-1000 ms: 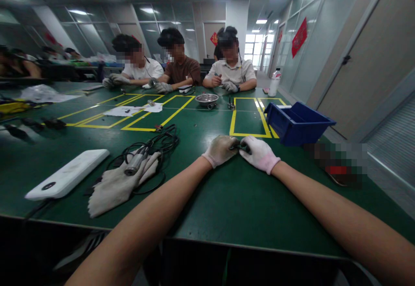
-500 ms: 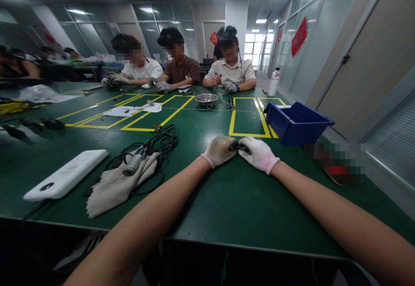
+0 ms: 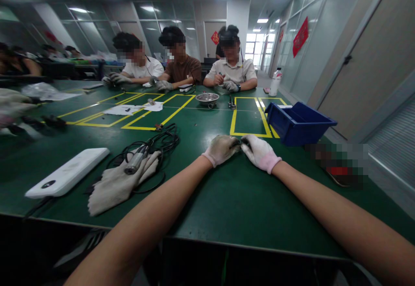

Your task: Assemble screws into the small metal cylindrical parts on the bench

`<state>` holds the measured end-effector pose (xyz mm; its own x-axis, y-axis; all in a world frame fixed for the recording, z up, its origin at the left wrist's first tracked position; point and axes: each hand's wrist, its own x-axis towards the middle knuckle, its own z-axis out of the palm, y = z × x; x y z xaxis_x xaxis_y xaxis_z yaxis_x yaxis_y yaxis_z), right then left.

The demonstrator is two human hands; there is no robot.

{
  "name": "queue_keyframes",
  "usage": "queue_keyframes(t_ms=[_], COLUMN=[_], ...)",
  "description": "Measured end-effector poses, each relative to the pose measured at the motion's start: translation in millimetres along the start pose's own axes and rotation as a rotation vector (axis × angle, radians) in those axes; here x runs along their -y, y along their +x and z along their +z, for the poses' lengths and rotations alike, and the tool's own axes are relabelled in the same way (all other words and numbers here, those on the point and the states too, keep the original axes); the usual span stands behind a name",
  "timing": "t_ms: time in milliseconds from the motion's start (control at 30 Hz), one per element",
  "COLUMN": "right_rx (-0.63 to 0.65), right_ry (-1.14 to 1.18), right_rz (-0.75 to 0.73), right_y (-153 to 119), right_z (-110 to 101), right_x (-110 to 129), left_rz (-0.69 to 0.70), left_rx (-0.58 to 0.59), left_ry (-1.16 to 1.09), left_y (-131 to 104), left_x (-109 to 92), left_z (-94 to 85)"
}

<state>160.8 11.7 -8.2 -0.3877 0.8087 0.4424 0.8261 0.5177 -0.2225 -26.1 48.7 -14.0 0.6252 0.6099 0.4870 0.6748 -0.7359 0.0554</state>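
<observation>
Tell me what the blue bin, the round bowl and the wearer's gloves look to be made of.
Blue bin: likely moulded plastic, uniform matte colour. Bowl: metal, probably steel, shiny reflective rim. Gloves on left hand and right hand: apparently knit fabric, soft and soiled.

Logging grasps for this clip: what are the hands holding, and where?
A small dark part pinched between the left hand and right hand; the exact hold is hidden.

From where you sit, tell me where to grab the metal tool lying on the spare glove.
Grip the metal tool around its cylindrical body, probably coming from above with the left hand. It lies flat across the glove, its sides exposed, while its cable trails off the far end, so avoid that end.
</observation>
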Motion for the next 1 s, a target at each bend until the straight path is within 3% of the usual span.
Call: queue_keyframes(t_ms=[500, 667, 800, 1000], right_rx=[0.000, 0.000, -0.015, -0.057], right_ry=[0.038, 0.064, 0.075, 0.028], right_rz=[-0.037, -0.049, -0.039, -0.017], right_y=[-1.1, -1.8, -0.6, 0.0], right_z=[-2.9, -5.0, -1.9, 0.5], right_x=[2.0, 3.2, 1.3, -1.0], left_rz=[-0.044, -0.002, -0.043, -0.016], left_rx=[0.016, 0.042, 0.070, 0.237], left_ry=[-0.106, -0.294, -0.481, -0.913], left_y=[-0.1, -1.2, 0.2, 4.2], left_x=[1.5, 4.8, 4.7, 7.2], left_z=[-0.6, 1.3, 6.6, 3.3])
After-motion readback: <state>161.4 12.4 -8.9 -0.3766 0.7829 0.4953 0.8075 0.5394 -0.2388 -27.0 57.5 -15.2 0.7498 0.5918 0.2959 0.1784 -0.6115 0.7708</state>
